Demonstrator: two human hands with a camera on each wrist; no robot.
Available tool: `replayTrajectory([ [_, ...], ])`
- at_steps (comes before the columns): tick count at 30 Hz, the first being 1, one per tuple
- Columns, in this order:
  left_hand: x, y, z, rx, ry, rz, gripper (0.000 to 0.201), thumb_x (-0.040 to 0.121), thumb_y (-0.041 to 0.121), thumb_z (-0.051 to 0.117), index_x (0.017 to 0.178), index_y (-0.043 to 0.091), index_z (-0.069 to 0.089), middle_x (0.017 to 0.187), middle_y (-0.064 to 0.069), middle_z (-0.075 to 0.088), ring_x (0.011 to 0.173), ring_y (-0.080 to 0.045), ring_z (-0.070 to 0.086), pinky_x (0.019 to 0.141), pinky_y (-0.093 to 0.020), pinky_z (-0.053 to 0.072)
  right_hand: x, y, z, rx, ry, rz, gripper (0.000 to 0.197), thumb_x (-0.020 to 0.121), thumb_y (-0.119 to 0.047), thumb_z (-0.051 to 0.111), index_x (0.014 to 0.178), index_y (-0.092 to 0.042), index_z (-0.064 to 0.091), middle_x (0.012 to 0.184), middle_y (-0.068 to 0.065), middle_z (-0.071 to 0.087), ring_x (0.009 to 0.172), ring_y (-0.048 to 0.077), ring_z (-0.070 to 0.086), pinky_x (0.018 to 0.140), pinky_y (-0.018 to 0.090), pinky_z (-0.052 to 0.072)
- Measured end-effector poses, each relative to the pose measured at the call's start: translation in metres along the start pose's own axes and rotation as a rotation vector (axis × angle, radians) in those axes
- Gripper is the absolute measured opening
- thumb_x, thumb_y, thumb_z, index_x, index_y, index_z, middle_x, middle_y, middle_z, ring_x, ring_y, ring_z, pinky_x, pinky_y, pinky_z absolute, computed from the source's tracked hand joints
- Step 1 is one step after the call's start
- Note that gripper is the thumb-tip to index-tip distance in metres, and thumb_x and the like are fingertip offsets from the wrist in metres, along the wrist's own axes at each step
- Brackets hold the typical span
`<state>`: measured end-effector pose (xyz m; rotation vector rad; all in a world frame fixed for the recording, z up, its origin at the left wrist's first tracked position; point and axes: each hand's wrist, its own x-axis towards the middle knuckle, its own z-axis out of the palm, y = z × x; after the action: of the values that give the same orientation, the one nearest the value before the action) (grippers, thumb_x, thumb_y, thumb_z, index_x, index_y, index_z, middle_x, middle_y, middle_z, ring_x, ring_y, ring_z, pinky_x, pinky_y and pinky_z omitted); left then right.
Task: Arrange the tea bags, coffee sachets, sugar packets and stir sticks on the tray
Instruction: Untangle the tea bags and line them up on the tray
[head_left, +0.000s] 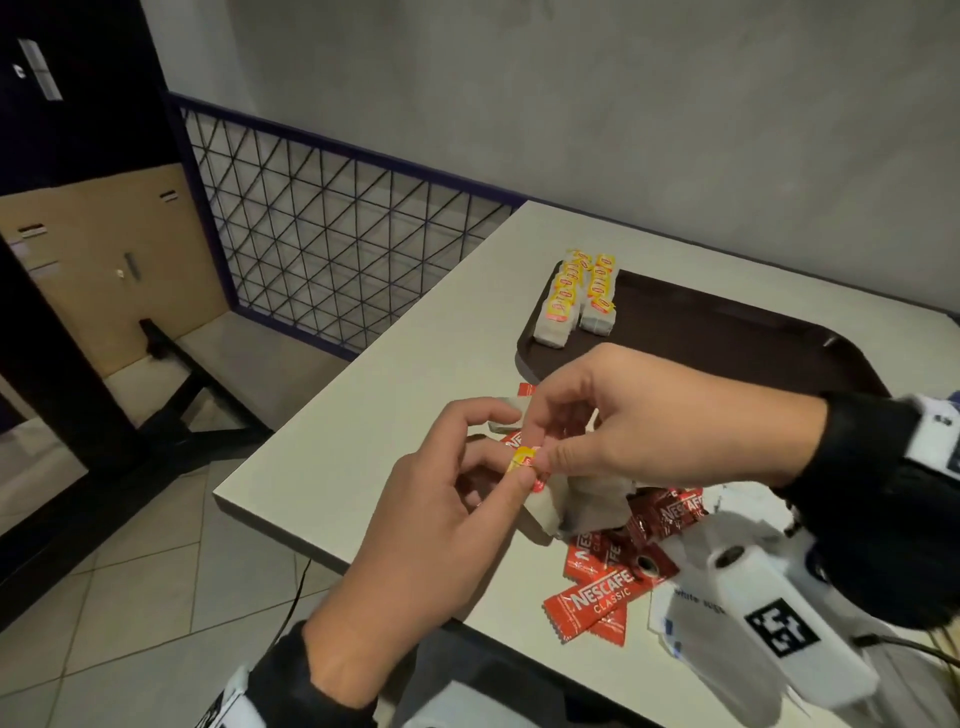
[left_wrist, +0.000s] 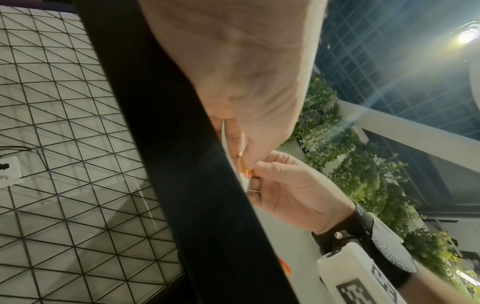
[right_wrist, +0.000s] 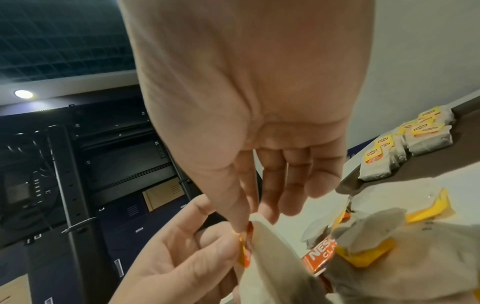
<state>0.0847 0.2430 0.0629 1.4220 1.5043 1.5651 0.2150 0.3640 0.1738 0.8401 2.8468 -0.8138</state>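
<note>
Paper tea bag (head_left: 545, 506), limp and grey-white, hung between my two hands above the near-left corner of the tabletop (head_left: 395, 374). Its small yellow-and-red tag (head_left: 522, 460) was a stiff little card, and my left hand (head_left: 431, 525) pinched it between thumb and forefinger while my right hand (head_left: 649, 415) pinched the same tag from the other side, so both grips were closed on that one tea bag. The other fingers of my right hand stayed loosely spread.

Below the bag lay a loose heap: glossy red coffee sachets (head_left: 602, 597), long and flat with crimped ends and white lettering, more soft grey tea bags, and white sugar packets (head_left: 685, 603) partly under my right wrist. Further back sat the dark brown tray (head_left: 727, 332), smooth with rounded corners and a raised rim. In its far-left corner two neat rows of tea bags (head_left: 576, 301) lay overlapped, tags up.

The head view alone showed the whole tray and the heap together. The left wrist view showed the tag (left_wrist: 242, 164) edge-on, a thin sliver between fingertips, and the dark edge of the tabletop crossing the picture. The right wrist view showed my palm from below, the held tea bag (right_wrist: 272, 257) as a pale folded sheet, and the tray rows (right_wrist: 405, 148) from the side as plump stacked pillows.

The tabletop was matte off-white. Beside it stood a wire mesh panel (head_left: 322, 249) in a dark blue frame.
</note>
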Motion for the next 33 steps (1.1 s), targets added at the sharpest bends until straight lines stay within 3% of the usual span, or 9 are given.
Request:
replayTrajectory([
  [4,0.001,-0.001,-0.001,-0.069,0.051,0.0,0.037,0.094,0.019,0.07,0.117,0.042,0.053,0.087,0.006,0.077,0.084,-0.02,0.072,0.079,-0.04,0.058,0.001,0.006,0.001,0.046,-0.051,0.002,0.007,0.09,-0.031,0.076,0.09,-0.024,0.076,0.084,-0.007,0.075,0.076,0.008,0.069,0.072,0.027,0.058],
  [7,0.002,-0.002,-0.002,-0.161,0.116,-0.021,0.039,0.089,0.024,0.075,0.116,0.043,0.055,0.088,0.002,0.078,0.087,-0.025,0.072,0.084,-0.05,0.058,0.002,0.012,0.003,0.206,-0.024,-0.015,0.009,0.087,-0.026,0.078,0.093,-0.02,0.076,0.086,0.002,0.076,0.082,0.022,0.071,0.076,0.033,0.059],
  [11,0.004,-0.008,-0.005,-0.216,0.144,-0.053,0.043,0.089,0.015,0.077,0.115,0.044,0.06,0.088,-0.001,0.079,0.087,-0.025,0.073,0.08,-0.041,0.059,0.003,0.02,0.007,0.382,0.033,-0.037,0.022,0.088,-0.018,0.078,0.108,-0.024,0.072,0.088,0.013,0.072,0.079,0.032,0.068,0.08,0.051,0.057],
  [14,0.004,-0.008,-0.006,-0.242,0.143,-0.078,0.042,0.089,0.011,0.072,0.119,0.039,0.06,0.089,-0.001,0.08,0.088,-0.023,0.075,0.075,-0.03,0.059,0.004,0.019,0.01,0.352,0.054,-0.078,0.021,0.091,-0.023,0.075,0.111,-0.028,0.073,0.086,0.007,0.073,0.079,0.029,0.069,0.075,0.042,0.058],
  [18,0.002,-0.006,-0.004,-0.23,0.161,-0.077,0.041,0.085,0.025,0.072,0.12,0.042,0.061,0.09,0.002,0.08,0.089,-0.019,0.076,0.087,-0.042,0.057,0.004,0.016,0.013,0.291,0.119,-0.099,0.011,0.091,-0.028,0.074,0.099,-0.024,0.08,0.085,-0.004,0.077,0.074,0.008,0.068,0.068,0.025,0.054],
  [22,0.001,-0.004,-0.003,-0.245,0.181,-0.074,0.042,0.085,0.023,0.071,0.123,0.036,0.061,0.091,0.003,0.081,0.091,-0.016,0.077,0.086,-0.038,0.057,0.002,0.017,0.01,0.331,0.128,-0.044,0.014,0.089,-0.028,0.075,0.099,-0.022,0.082,0.089,-0.009,0.079,0.085,0.01,0.074,0.08,0.029,0.061],
  [29,0.0,-0.002,-0.003,-0.262,0.198,-0.09,0.047,0.082,0.023,0.07,0.126,0.032,0.059,0.088,0.002,0.081,0.091,-0.013,0.077,0.079,-0.022,0.059,0.002,0.014,0.005,0.272,0.088,-0.035,0.013,0.089,-0.028,0.075,0.097,-0.023,0.082,0.089,-0.01,0.079,0.084,0.009,0.075,0.082,0.033,0.062],
  [31,0.001,-0.003,-0.002,-0.282,0.222,-0.104,0.049,0.085,0.018,0.069,0.13,0.031,0.056,0.09,0.001,0.081,0.092,-0.015,0.077,0.079,-0.027,0.06,0.003,0.014,-0.005,0.252,0.081,-0.032,0.011,0.087,-0.028,0.076,0.095,-0.021,0.081,0.088,-0.007,0.079,0.083,0.009,0.075,0.082,0.034,0.062],
  [33,0.002,-0.006,-0.003,-0.249,0.248,-0.098,0.052,0.083,0.022,0.069,0.132,0.033,0.054,0.096,0.005,0.08,0.096,-0.016,0.076,0.089,-0.036,0.057,0.008,0.02,-0.023,0.214,0.129,-0.01,0.01,0.087,-0.026,0.077,0.092,-0.017,0.08,0.083,-0.004,0.079,0.077,0.007,0.074,0.079,0.03,0.06],
])
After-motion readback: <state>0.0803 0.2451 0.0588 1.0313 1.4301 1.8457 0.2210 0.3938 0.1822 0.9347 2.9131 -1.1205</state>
